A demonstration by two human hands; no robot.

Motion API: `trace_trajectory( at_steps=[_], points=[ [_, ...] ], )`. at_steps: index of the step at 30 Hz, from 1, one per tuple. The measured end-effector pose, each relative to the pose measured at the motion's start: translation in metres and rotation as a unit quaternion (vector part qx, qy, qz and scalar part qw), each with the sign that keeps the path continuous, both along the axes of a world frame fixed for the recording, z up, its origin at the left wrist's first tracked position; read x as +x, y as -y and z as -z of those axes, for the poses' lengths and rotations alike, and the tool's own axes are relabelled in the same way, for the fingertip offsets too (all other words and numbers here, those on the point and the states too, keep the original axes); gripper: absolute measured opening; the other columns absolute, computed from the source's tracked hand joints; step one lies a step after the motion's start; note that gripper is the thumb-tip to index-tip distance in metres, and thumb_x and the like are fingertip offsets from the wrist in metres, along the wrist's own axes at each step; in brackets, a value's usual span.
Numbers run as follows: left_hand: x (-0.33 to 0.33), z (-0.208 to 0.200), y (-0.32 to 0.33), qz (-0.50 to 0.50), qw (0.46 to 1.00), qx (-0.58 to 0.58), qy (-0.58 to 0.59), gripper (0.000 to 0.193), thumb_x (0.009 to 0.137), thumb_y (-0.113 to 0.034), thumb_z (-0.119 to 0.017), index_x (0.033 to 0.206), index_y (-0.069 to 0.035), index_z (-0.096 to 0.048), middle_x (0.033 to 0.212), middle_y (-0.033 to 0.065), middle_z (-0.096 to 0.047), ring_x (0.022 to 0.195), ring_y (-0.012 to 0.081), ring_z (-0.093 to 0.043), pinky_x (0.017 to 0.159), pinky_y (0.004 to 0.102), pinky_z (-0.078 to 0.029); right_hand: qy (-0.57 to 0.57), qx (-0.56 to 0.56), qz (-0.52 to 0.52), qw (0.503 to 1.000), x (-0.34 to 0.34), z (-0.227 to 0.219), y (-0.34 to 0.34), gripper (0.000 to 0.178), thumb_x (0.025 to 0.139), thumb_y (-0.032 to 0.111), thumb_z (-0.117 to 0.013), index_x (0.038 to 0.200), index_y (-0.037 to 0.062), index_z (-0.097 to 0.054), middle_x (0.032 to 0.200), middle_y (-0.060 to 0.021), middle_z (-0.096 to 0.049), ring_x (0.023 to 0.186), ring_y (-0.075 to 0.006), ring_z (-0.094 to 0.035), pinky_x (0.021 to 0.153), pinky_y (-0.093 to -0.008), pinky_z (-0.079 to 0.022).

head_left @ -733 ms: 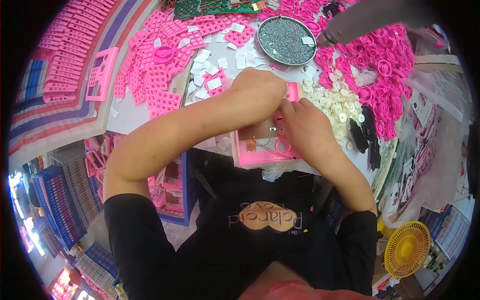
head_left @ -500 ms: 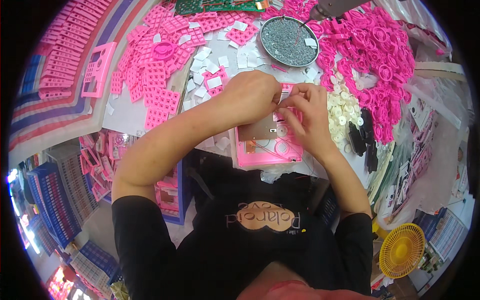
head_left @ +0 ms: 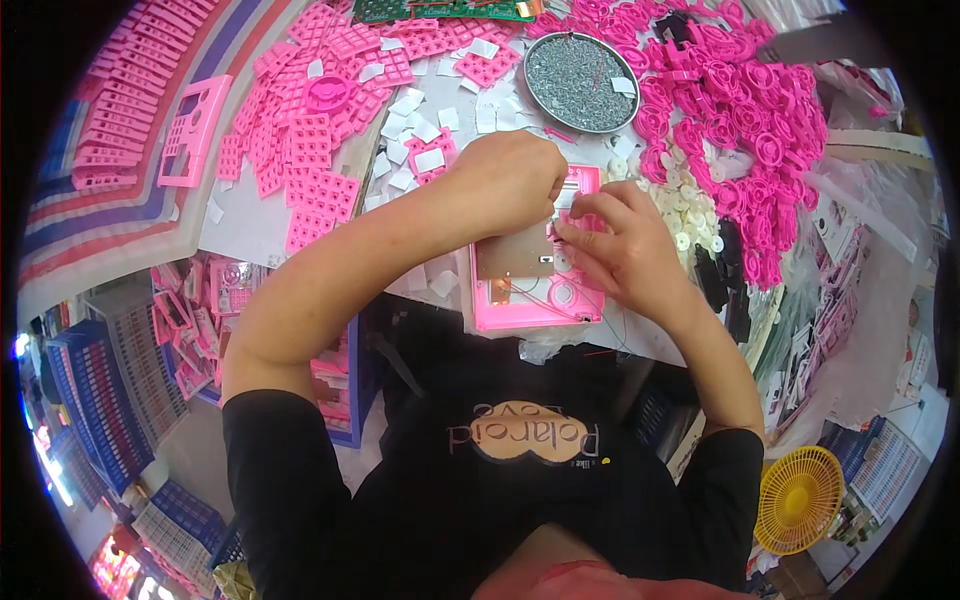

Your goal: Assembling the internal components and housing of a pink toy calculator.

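A pink plastic casing (head_left: pixel 500 316) lies open in front of me, with a brown circuit board (head_left: pixel 512 256) and thin wires inside it. My left hand (head_left: pixel 512 185) is curled over the casing's upper left part, fingers closed; whatever they hold is hidden. My right hand (head_left: pixel 628 243) rests over the casing's right side, its thumb and forefinger drawn together by the board's right edge. Something small may be between those fingertips, but I cannot make it out. Between the hands, a pale metallic strip (head_left: pixel 569 192) shows at the casing's top end.
Beyond the hands stands a round dish (head_left: pixel 580 85) of small screws. Pink keypads (head_left: pixel 325 195) and white paper squares (head_left: pixel 400 150) lie to the left. Pink rings (head_left: pixel 760 150), white discs (head_left: pixel 685 215) and black parts (head_left: pixel 735 265) are heaped right. A blurred grey tool (head_left: pixel 830 42) hangs at upper right.
My right hand has shifted slightly right and away from the left hand, uncovering more of the casing's top. The grey tool has swung right, away from over the screw dish.
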State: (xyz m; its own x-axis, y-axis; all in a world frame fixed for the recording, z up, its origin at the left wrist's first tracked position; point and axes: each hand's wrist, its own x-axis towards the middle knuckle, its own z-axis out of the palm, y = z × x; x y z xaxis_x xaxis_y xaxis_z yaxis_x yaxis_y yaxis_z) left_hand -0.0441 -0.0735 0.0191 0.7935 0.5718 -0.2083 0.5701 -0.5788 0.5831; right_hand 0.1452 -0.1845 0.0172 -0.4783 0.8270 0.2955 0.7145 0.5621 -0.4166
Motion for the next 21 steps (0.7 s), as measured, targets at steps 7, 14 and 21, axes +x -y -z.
trace_trajectory(
  at_steps=[7, 14, 21],
  points=[
    [0.005, -0.009, -0.023, 0.059, 0.994, -0.080, -0.038, 0.018, 0.084, -0.020, -0.070, 0.090, -0.002, -0.073, 0.079, 0.0142, -0.072, 0.071, 0.0261, -0.071, 0.065, 0.0388, -0.055, 0.058, -0.001, 0.004, 0.998, -0.005, -0.004, 0.003, 0.024, 0.072, 0.010, -0.078, 0.096, 0.0106, -0.077, 0.102, -0.0040, -0.065, 0.098, -0.0274, -0.059, 0.083, -0.0403, -0.050],
    [-0.005, -0.022, -0.044, -0.053, 0.944, -0.326, 0.019, 0.061, 0.103, -0.052, -0.047, 0.106, 0.004, -0.071, 0.084, 0.0139, -0.074, 0.067, 0.0177, -0.072, 0.059, 0.0303, -0.056, 0.029, -0.013, 0.009, 0.999, -0.004, -0.004, 0.002, 0.022, 0.072, 0.010, -0.077, 0.093, 0.0089, -0.076, 0.100, -0.0046, -0.064, 0.094, -0.0261, -0.060, 0.082, -0.0397, -0.050],
    [-0.013, -0.024, -0.051, -0.080, 0.930, -0.355, 0.044, 0.070, 0.103, -0.059, -0.044, 0.113, 0.006, -0.068, 0.087, 0.0169, -0.074, 0.071, 0.0200, -0.073, 0.062, 0.0296, -0.056, 0.017, -0.009, 0.008, 1.000, -0.006, -0.004, 0.000, 0.020, 0.073, 0.008, -0.076, 0.092, 0.0072, -0.075, 0.099, -0.0058, -0.064, 0.091, -0.0263, -0.060, 0.078, -0.0389, -0.051]
  ],
)
